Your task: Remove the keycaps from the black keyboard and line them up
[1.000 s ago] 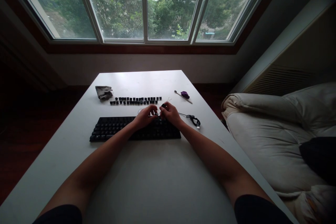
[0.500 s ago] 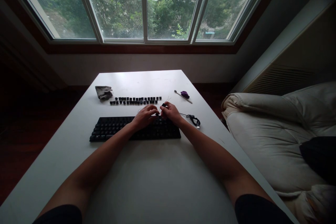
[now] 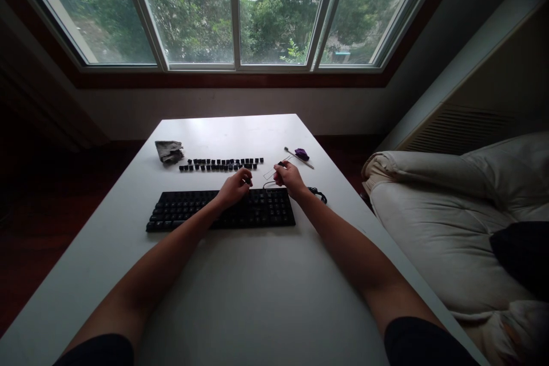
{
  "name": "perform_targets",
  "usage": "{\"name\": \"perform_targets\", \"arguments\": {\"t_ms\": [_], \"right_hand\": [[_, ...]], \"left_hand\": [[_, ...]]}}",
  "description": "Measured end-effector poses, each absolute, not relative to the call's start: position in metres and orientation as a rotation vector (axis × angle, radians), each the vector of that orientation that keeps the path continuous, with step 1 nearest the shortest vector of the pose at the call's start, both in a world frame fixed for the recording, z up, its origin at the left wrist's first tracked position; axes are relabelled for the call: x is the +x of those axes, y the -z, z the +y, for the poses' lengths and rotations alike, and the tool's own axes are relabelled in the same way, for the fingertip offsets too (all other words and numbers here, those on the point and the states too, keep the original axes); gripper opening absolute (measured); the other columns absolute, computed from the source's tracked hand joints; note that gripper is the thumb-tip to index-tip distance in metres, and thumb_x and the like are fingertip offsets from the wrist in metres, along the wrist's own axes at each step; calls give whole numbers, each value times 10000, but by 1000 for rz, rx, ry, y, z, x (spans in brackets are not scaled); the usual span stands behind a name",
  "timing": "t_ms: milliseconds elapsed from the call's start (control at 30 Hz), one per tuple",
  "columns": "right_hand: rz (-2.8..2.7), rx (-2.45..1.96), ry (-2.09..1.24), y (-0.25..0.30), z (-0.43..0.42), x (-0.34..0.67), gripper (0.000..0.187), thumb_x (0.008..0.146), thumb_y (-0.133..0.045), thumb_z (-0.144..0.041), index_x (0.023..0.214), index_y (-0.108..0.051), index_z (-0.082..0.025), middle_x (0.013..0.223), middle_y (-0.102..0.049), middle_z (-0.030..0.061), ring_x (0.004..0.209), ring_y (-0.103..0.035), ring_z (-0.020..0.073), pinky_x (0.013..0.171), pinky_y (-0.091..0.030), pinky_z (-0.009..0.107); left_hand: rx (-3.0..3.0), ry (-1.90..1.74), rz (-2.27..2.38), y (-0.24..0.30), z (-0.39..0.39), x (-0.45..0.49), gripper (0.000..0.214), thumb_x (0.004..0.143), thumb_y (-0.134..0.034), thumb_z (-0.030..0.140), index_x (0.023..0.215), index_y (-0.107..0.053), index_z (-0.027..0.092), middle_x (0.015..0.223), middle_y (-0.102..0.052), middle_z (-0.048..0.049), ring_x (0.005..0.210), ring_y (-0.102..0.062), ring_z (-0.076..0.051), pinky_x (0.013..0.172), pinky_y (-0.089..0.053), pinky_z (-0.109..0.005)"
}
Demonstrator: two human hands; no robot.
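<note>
Hands are now separating (touching half a second ago): the right hand (image 3: 291, 178) is drawing rightward, gripping one thin wire keycap puller (image 3: 271, 173), and the left hand (image 3: 234, 187) is pinching one small black keycap (image 3: 247, 181) over the far edge of the single flat black plastic keyboard (image 3: 221, 210). Both forearms are stretching forward; two rows of loose black keycaps (image 3: 221, 164) are lying beyond (count unreadable).

Dim, backlit room, daylight from the window (image 3: 234, 11), edges bowed, hands perhaps slightly soft.
</note>
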State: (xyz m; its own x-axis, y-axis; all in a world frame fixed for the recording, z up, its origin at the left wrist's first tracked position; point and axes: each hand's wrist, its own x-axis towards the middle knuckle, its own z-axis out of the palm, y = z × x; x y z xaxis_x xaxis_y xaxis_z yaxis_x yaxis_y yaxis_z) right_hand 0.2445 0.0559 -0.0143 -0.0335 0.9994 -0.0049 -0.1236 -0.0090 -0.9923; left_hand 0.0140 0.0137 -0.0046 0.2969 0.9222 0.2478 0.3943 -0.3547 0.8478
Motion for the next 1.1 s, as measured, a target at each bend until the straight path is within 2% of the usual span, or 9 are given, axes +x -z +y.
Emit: {"name": "perform_targets", "arguments": {"t_ms": [200, 500, 667, 833, 1100], "right_hand": [[-1030, -1109, -1286, 24, 67, 257, 305, 789, -703, -394, 884, -469, -222, 571, -613, -30, 428, -505, 102, 377, -359, 195], [-936, -1126, -1248, 31, 78, 268, 298, 785, -691, -398, 866, -460, -228, 596, -617, -28, 448, -513, 99, 393, -384, 191], [-913, -1138, -1247, 32, 79, 268, 293, 776, -700, -379, 861, -467, -224, 602, -614, -32, 453, -516, 95, 403, -397, 190], [-933, -1145, -1249, 31, 77, 268, 293, 781, -698, -390, 863, -474, -220, 610, -621, -29, 458, -527, 98, 414, -412, 197], [-943, -1182, -1242, 31, 75, 266, 304, 780, -701, -405, 872, -479, -218, 597, -622, -36, 450, -521, 95, 407, -406, 190]], "left_hand": [[1316, -1063, 1220, 15, 32, 6, 283, 715, -549, 109, 983, -623, 164, 788, -607, -15, 631, -564, -109, 572, -438, -223], [1045, -1076, 1199, 12, 38, 2, 335, 679, -530, -9, 962, -661, 111, 898, -599, -66, 715, -625, -112, 715, -537, -285], [1159, -1085, 1109, 10, 34, 4, 258, 773, -595, 76, 1025, -585, 133, 940, -636, -62, 745, -666, -130, 753, -565, -328], [1376, -1121, 1140, 9, 27, 8, 283, 807, -690, 237, 1016, -510, 173, 894, -653, -34, 695, -669, -135, 658, -537, -282], [1881, -1124, 1410, -2, 14, 10, 185, 831, -710, 353, 952, -659, 222, 718, -656, 0, 640, -615, -154, 647, -431, -261]]}}
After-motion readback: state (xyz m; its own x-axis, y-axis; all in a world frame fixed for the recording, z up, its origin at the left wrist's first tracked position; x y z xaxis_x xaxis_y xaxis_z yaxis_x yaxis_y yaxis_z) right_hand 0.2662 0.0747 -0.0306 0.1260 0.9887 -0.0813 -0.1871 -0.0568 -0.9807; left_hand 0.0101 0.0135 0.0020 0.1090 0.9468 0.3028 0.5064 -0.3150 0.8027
